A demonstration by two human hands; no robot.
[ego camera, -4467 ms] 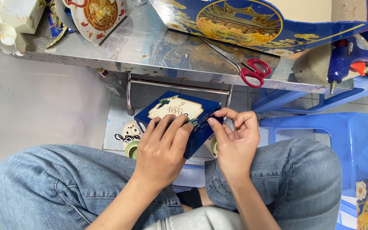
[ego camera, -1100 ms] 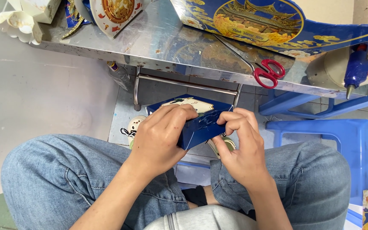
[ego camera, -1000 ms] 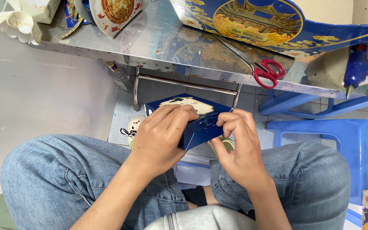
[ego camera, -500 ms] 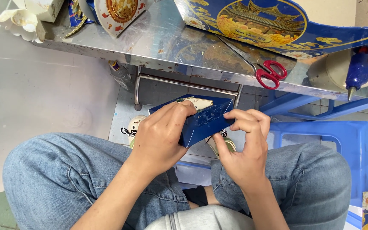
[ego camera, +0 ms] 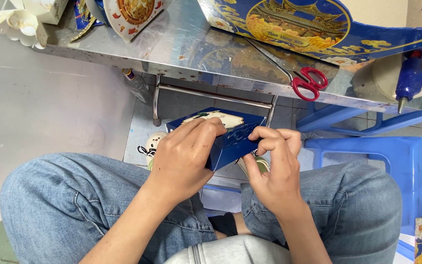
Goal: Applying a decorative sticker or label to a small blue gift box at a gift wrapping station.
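A small dark blue box (ego camera: 232, 138) with a cream and gold panel on its top face hangs above my knees, just in front of the metal table's edge. My left hand (ego camera: 184, 159) wraps over its near left side, fingers across the top. On the right, my right hand (ego camera: 272, 168) pinches the box's near right edge with thumb and fingertips. Both hands hold the box, tilted a little toward me. My legs in blue jeans (ego camera: 69, 205) are below.
A steel table (ego camera: 181, 46) carries red-handled scissors (ego camera: 308, 82), a large blue and gold printed card sheet (ego camera: 299, 24), a blue glue gun (ego camera: 416, 73), and a round red-gold piece (ego camera: 135, 12). A blue plastic stool (ego camera: 391, 161) stands to my right.
The box has been turned in my hands and tilted. My right hand shifted from under its right end to pinching its near right edge. The left hand kept its hold.
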